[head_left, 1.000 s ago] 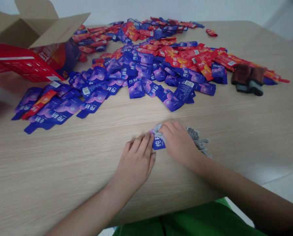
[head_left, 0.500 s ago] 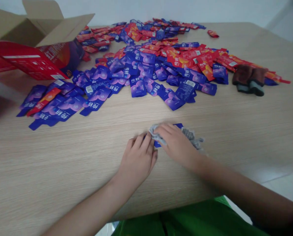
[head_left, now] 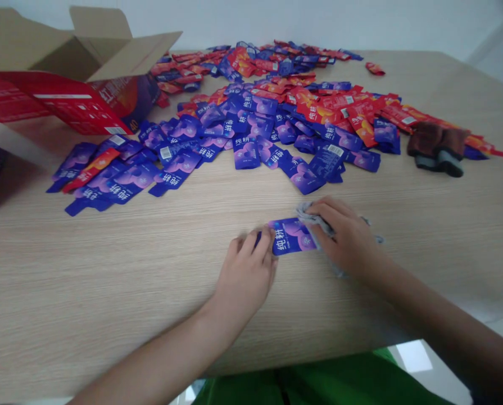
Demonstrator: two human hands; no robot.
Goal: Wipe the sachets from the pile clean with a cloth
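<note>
The packet [head_left: 294, 236] runs left to right — left hand [head_left: 247, 267] on its left end, grip unclear; right hand [head_left: 347, 239], fingers clamped on cloth [head_left: 306, 211], at its right.

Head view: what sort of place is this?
Probably a plain indoor room, perhaps a small workroom or a home; I can't tell which. A wood-grain table before a pale wall, heaped packets and an open carton suggest it.
</note>
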